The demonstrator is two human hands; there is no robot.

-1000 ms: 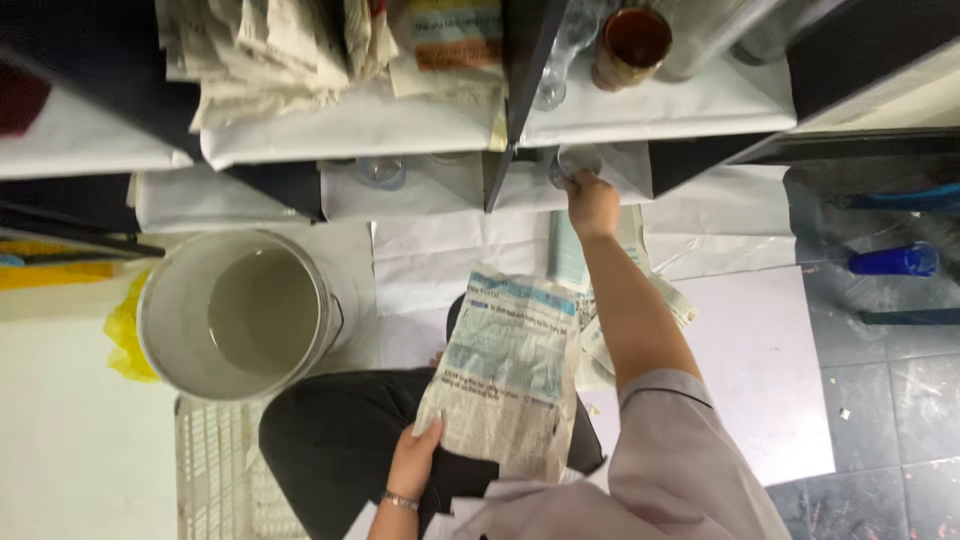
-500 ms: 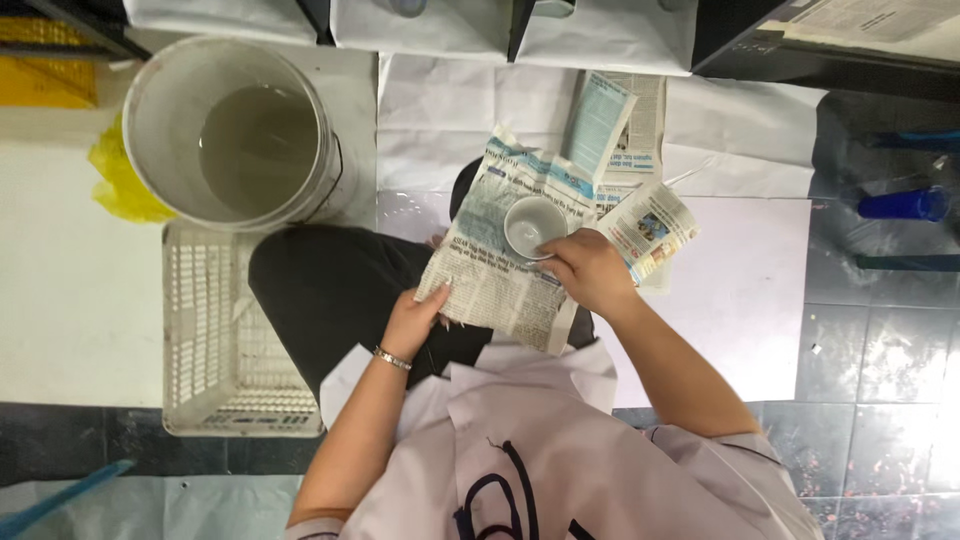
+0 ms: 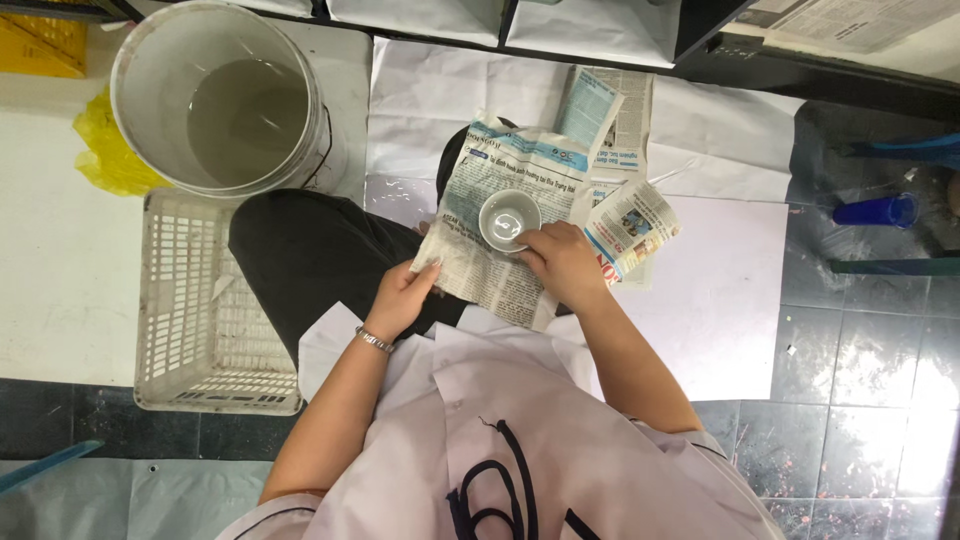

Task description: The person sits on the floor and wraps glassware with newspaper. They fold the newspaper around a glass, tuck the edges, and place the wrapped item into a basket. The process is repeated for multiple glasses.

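The left hand (image 3: 398, 298) pinches the near edge of a newspaper sheet (image 3: 505, 225) spread over the lap. The right hand (image 3: 563, 262) grips a small white bowl (image 3: 508, 217) by its rim at the sheet's middle. A white basket (image 3: 205, 310) sits close on the left, a bucket (image 3: 215, 95) of water beyond; open white paper (image 3: 720, 270) lies right.

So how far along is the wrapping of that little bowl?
Done: a newspaper sheet lies spread on the lap, and the small white bowl sits on it. In hand: the right hand holds the bowl's rim, and the left hand grips the sheet's edge. Left: the paper is still flat, nothing folded over the bowl.
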